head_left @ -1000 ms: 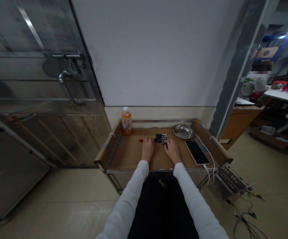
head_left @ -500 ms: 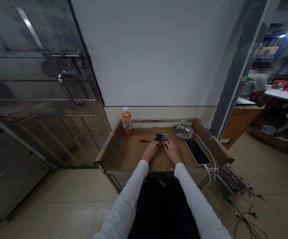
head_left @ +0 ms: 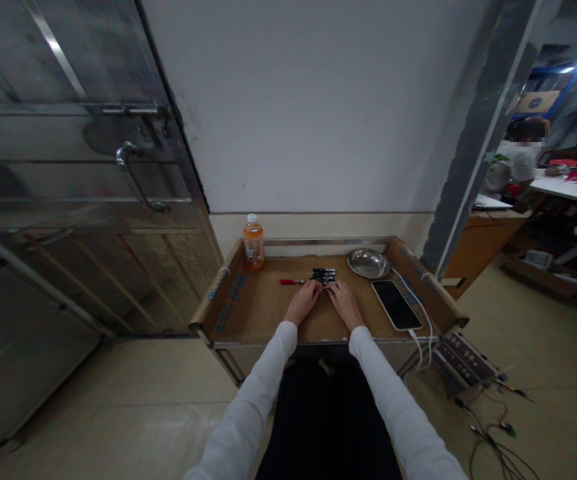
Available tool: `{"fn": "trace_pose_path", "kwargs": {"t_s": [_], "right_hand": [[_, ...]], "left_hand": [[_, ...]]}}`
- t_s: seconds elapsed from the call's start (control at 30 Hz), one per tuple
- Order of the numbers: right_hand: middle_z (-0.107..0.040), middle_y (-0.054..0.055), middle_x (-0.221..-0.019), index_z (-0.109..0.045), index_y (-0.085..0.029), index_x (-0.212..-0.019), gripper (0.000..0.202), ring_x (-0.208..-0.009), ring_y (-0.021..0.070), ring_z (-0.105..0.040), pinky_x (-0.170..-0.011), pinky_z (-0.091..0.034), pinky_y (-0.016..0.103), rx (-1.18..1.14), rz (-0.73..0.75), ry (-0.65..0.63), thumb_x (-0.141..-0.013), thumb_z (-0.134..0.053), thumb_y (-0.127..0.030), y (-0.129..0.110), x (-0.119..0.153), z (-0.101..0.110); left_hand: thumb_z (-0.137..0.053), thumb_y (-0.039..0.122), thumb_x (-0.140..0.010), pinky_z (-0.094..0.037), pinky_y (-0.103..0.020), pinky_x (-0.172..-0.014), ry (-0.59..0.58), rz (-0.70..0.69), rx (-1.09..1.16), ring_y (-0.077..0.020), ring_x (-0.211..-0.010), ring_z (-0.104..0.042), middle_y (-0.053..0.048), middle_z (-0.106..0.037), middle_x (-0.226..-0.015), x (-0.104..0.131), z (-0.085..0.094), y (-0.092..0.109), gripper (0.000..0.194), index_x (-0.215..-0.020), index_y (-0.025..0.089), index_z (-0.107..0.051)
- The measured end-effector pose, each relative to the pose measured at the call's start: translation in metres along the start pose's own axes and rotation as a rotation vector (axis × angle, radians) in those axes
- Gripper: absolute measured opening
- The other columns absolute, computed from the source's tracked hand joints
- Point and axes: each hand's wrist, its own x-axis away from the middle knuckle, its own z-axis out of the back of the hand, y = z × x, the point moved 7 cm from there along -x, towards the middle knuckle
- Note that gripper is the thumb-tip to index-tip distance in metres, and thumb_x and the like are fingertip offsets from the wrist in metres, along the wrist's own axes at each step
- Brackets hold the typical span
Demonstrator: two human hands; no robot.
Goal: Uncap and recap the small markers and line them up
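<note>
On the cardboard-lined cart top, several black pens (head_left: 324,272) lie side by side in a row. A red pen (head_left: 290,282) lies to their left, its right end close to my left hand. My left hand (head_left: 302,302) and my right hand (head_left: 344,303) meet just in front of the black pens, fingertips bent in and almost touching. The fingers of both are closed at the near edge of the row. What lies between the fingertips is hidden or too small to make out.
An orange drink bottle (head_left: 254,243) stands at the back left of the cart (head_left: 263,320). A metal bowl (head_left: 368,264) and a phone (head_left: 397,305) with a white cable sit on the right. Beyond are a metal door (head_left: 83,180), a floor box with wires (head_left: 468,363) and a seated person.
Both hands stay almost in the same place, with only slight finger movement beside the black pens. The red pen has shifted very slightly.
</note>
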Motion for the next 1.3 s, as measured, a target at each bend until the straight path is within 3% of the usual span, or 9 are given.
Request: {"fn": "trace_pose_path", "kwargs": {"t_s": [0.3, 0.47, 0.63, 0.8, 0.93, 1.17, 1.3], "right_hand": [[-0.061, 0.007, -0.105, -0.059, -0.021, -0.107, 0.023, -0.102, 0.0202, -0.055, -0.089, -0.046, 0.034, -0.216, 0.087, -0.009, -0.088, -0.047, -0.016, -0.007, -0.001, 0.002], [-0.060, 0.007, -0.100, -0.062, -0.022, -0.103, 0.022, -0.096, 0.0191, -0.057, -0.084, -0.046, 0.031, -0.143, 0.026, 0.019, -0.089, -0.045, -0.017, -0.004, 0.000, 0.006], [-0.058, 0.008, -0.097, -0.061, -0.020, -0.107, 0.027, -0.089, 0.0183, -0.056, -0.080, -0.043, 0.029, 0.002, -0.100, 0.112, -0.094, -0.038, -0.021, 0.001, 0.001, 0.018], [-0.057, 0.008, -0.095, -0.062, -0.019, -0.106, 0.029, -0.088, 0.0188, -0.052, -0.079, -0.040, 0.029, 0.113, -0.238, 0.158, -0.095, -0.035, -0.023, 0.013, 0.004, 0.024], [-0.057, 0.008, -0.094, -0.063, -0.020, -0.103, 0.028, -0.087, 0.0181, -0.052, -0.079, -0.038, 0.029, 0.142, -0.298, 0.124, -0.094, -0.037, -0.021, 0.019, 0.005, 0.021], [-0.061, 0.010, -0.095, -0.064, -0.019, -0.104, 0.028, -0.091, 0.0207, -0.054, -0.083, -0.041, 0.032, 0.113, -0.168, 0.068, -0.094, -0.038, -0.022, 0.007, 0.001, 0.017], [-0.063, 0.009, -0.108, -0.052, -0.023, -0.126, 0.040, -0.099, 0.0201, -0.057, -0.089, -0.044, 0.035, -0.067, -0.002, 0.069, -0.092, -0.033, -0.016, -0.009, -0.001, 0.022]], "left_hand": [[-0.044, 0.015, -0.090, -0.047, -0.034, -0.094, 0.064, -0.068, 0.055, -0.0166, -0.101, -0.059, -0.006, -0.057, -0.106, 0.001, 0.008, 0.009, 0.016, -0.105, 0.019, -0.049], [-0.044, 0.018, -0.090, -0.047, -0.036, -0.097, 0.035, -0.102, 0.034, -0.0183, -0.110, -0.057, -0.010, -0.055, -0.119, 0.001, 0.005, 0.013, 0.028, -0.118, 0.019, -0.046], [-0.044, 0.022, -0.091, -0.034, -0.043, -0.109, -0.054, -0.152, -0.149, -0.0219, -0.132, -0.039, -0.011, -0.049, -0.137, -0.001, -0.003, 0.015, 0.043, -0.134, 0.020, -0.040], [-0.047, 0.024, -0.091, -0.039, -0.041, -0.102, -0.057, -0.088, -0.256, -0.0213, -0.114, -0.055, -0.009, -0.062, -0.118, -0.001, 0.001, 0.013, 0.032, -0.122, 0.020, -0.053], [-0.045, 0.025, -0.093, -0.042, -0.039, -0.097, -0.033, -0.070, -0.249, -0.0197, -0.102, -0.058, -0.007, -0.064, -0.105, 0.000, 0.003, 0.011, 0.021, -0.106, 0.020, -0.061], [-0.044, 0.024, -0.093, -0.046, -0.037, -0.093, 0.049, -0.110, -0.151, -0.0185, -0.099, -0.058, -0.006, -0.061, -0.105, -0.001, 0.003, 0.007, 0.022, -0.109, 0.020, -0.059], [-0.043, 0.022, -0.093, -0.045, -0.035, -0.096, 0.114, -0.108, -0.082, -0.0180, -0.104, -0.056, -0.007, -0.057, -0.109, 0.001, 0.007, 0.005, 0.025, -0.115, 0.020, -0.056]]}}
